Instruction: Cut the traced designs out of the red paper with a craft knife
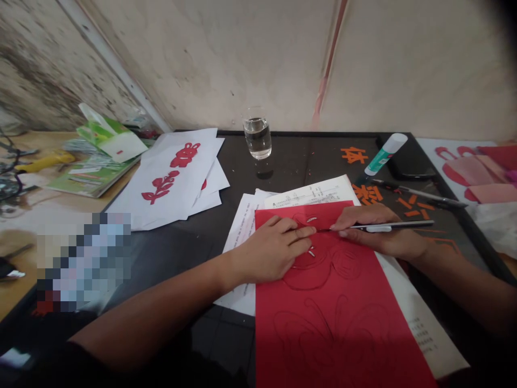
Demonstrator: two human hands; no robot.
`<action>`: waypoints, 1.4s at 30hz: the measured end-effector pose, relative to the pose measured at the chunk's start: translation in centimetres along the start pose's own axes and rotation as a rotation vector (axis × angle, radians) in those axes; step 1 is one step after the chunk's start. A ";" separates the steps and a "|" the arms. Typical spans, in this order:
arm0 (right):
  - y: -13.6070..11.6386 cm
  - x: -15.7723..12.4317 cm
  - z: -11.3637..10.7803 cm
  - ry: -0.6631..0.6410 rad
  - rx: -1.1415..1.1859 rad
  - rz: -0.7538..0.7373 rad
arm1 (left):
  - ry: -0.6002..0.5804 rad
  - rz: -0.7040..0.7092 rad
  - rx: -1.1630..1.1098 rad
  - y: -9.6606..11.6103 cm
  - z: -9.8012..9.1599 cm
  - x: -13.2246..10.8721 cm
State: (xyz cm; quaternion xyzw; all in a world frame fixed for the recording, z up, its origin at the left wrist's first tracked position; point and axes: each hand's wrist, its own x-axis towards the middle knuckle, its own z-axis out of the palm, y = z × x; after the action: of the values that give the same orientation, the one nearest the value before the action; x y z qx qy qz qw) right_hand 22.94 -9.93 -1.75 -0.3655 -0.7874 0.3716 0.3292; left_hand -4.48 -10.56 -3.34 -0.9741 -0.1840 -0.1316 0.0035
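The near end of the red paper sheet (283, 302) is cut off by the view, and the left hand (278, 250) hides part of its far drawing. The tip of the craft knife (388, 226) is hard to make out against the red, and a pixelated patch covers something at left.

The sheet lies on printed pages (323, 188), which jut out at its far, left and right edges. Dark glossy tabletop (194, 242) stretches left toward white sheets (161, 183) bearing red cutouts. A water glass (258, 137) stands near the far edge; a glue stick (385, 154) stands beyond the right hand (374, 231).

The left hand presses down, fingers together, grasping nothing; the right grasps the knife.

Dark outlines mark the sheet, including a butterfly at the near end; 2 narrow slits show pale at the far end.
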 end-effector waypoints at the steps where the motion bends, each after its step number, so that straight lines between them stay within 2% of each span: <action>1: 0.1 -0.1 0.0 0.050 0.013 0.042 | 0.012 0.003 0.001 0.0 0.0 0.0; 5: 0.3 -0.3 -0.1 0.244 0.034 0.196 | 0.129 -0.018 -0.003 -0.2 0.2 -0.3; 7: 0.5 -0.3 -0.1 0.291 0.017 0.224 | 0.221 -0.138 -0.020 -0.7 0.2 -0.4; 9: 0.5 -0.3 0.0 0.371 -0.011 0.240 | 0.275 -0.338 -0.024 -1.2 0.2 -0.5; 11: 0.3 -0.2 -0.1 0.450 -0.049 0.254 | 0.246 -0.509 -0.023 -1.9 0.2 -0.5; 13: -0.3 -0.3 -0.3 0.486 -0.119 0.289 | 0.188 -0.568 -0.033 -2.4 0.4 -0.4; 18: -2.2 -3.1 -0.2 0.463 -0.277 0.348 | 0.208 -0.549 -0.101 -3.0 0.9 -0.3; 21: -2.4 -5.3 1.0 0.497 -0.299 0.351 | 0.261 -0.538 -0.191 -3.1 1.0 -0.2; 24: -2.2 -6.3 2.5 0.552 -0.303 0.354 | 0.352 -0.513 -0.324 -3.2 0.9 -0.1; 28: -2.2 -5.8 3.9 0.651 -0.092 0.321 | 0.480 -0.456 -0.526 -3.2 0.2 0.0; 32: -2.4 -4.6 4.1 0.784 0.077 0.290 | 0.520 -0.426 -0.661 -3.3 -0.5 -0.1; 36: -2.7 -3.7 3.9 0.717 0.142 0.327 | 0.530 -0.467 -0.683 -3.9 -0.5 -0.3; 42: -2.9 -3.4 4.3 0.675 0.081 0.366 | 0.562 -0.547 -0.519 -3.7 -0.1 -0.6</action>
State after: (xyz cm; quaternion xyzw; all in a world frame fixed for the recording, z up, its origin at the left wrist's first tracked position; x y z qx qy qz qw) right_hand 20.32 -15.59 -2.36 -0.5884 -0.5412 0.3140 0.5122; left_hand -6.36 -7.38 -3.57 -0.7852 -0.3868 -0.4278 -0.2254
